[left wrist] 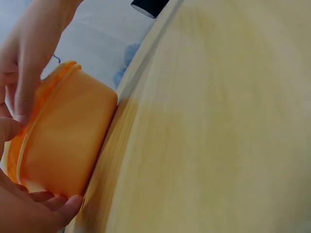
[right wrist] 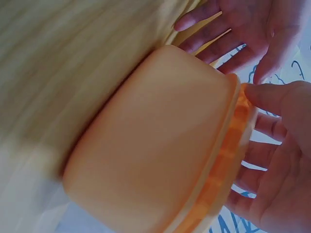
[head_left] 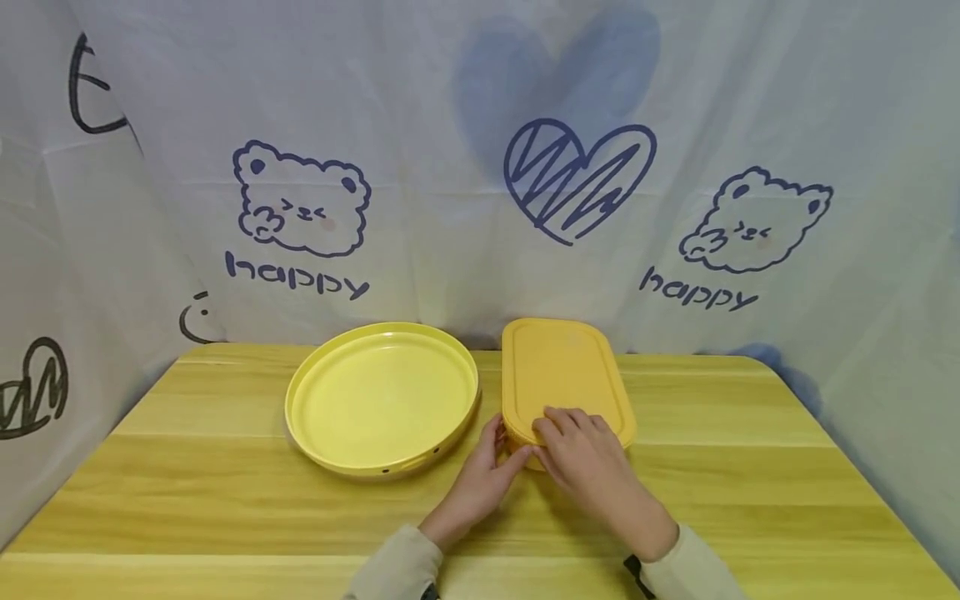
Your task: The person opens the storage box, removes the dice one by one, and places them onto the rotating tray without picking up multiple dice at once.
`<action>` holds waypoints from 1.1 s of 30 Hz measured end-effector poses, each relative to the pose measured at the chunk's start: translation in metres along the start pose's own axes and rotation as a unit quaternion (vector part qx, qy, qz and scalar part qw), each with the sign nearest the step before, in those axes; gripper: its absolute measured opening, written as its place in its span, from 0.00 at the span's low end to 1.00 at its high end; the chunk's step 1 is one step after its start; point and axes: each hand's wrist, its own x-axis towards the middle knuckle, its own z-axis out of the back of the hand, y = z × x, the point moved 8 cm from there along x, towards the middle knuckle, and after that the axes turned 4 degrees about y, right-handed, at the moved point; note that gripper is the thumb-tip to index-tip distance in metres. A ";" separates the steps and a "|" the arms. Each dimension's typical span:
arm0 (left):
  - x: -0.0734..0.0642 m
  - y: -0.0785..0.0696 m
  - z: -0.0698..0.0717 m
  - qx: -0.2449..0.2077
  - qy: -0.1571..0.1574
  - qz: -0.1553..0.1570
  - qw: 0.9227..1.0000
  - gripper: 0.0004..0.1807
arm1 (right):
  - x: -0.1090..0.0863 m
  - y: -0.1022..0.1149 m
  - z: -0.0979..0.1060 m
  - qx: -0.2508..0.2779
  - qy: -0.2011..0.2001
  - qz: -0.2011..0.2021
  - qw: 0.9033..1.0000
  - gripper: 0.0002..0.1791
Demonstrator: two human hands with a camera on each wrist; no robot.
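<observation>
An orange rectangular food box (right wrist: 150, 131) stands on the table with its lid (head_left: 562, 367) on top. My left hand (head_left: 482, 482) is at the near left corner, its fairly straight fingers against the box's side and its thumb close to the front rim. The right hand (head_left: 592, 462) pinches the lid's near edge, with fingers over the top and the thumb at the rim, as the right wrist view shows. In the left wrist view the box wall (left wrist: 73, 131) meets the tabletop. What lies inside is hidden by the lid.
A round yellow tray (head_left: 382, 396) with a raised rim sits just left of the box. Both stand near the back edge of the wooden table (head_left: 712, 483). A white printed curtain (head_left: 420, 167) hangs close behind, with more cloth at the sides.
</observation>
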 end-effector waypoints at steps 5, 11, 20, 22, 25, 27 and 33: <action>0.003 0.001 0.001 0.016 -0.014 0.010 1.000 0.37 | 0.001 0.000 0.011 -0.021 -0.077 0.009 0.997 0.13; 0.008 -0.001 -0.003 0.009 -0.031 0.003 0.999 0.38 | 0.001 0.007 0.018 -0.060 -0.163 0.046 0.984 0.16; 0.014 -0.002 -0.009 0.030 -0.048 0.011 0.998 0.38 | 0.000 -0.005 0.016 -0.069 -0.158 0.011 0.985 0.16; 0.014 -0.002 -0.007 0.030 -0.059 0.023 0.998 0.38 | 0.001 -0.007 0.014 -0.071 -0.154 0.003 0.986 0.13; 0.015 -0.003 -0.006 0.022 -0.076 0.037 0.996 0.38 | 0.001 -0.008 0.012 -0.067 -0.151 0.001 0.986 0.09; 0.016 -0.003 -0.006 0.016 -0.085 0.039 0.996 0.38 | 0.002 -0.008 0.013 -0.062 -0.160 0.004 0.985 0.07; 0.018 -0.004 -0.008 -0.004 -0.087 0.036 0.996 0.38 | 0.005 -0.016 0.028 -0.046 -0.228 -0.002 0.972 0.08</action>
